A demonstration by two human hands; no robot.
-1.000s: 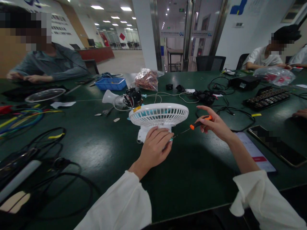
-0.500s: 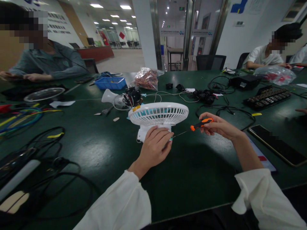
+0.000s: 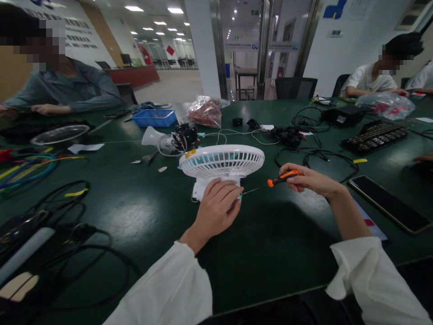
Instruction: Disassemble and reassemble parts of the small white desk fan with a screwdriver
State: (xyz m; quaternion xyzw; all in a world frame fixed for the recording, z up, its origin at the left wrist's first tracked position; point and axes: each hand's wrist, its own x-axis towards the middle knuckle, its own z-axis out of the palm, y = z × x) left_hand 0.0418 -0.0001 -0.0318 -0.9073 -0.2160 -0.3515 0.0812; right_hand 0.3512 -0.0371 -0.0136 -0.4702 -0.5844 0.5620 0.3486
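A small white fan (image 3: 221,161) with a slotted round guard and pale blue blades rests on the dark green table, its guard facing up and away. My left hand (image 3: 218,205) is wrapped over the fan's white base, fingers closed on it. Between the fingers of my right hand (image 3: 301,179) is an orange and black screwdriver (image 3: 282,178). Its thin shaft points left, and the tip meets a light blue part at the right side of the fan base, beside my left fingertips. The exact contact at the tip is too small to make out.
Behind the fan lie a white motor assembly (image 3: 169,141), a blue bin (image 3: 154,118) and a clear bag (image 3: 205,111). Black cables (image 3: 77,234) spread at left. A phone (image 3: 389,203) and a keyboard (image 3: 375,139) are at right. Co-workers sit at the far left and right.
My right fingers have shifted slightly around the screwdriver handle, which looks turned a little. The fan and my left hand keep their places; the whole view has drifted slightly.
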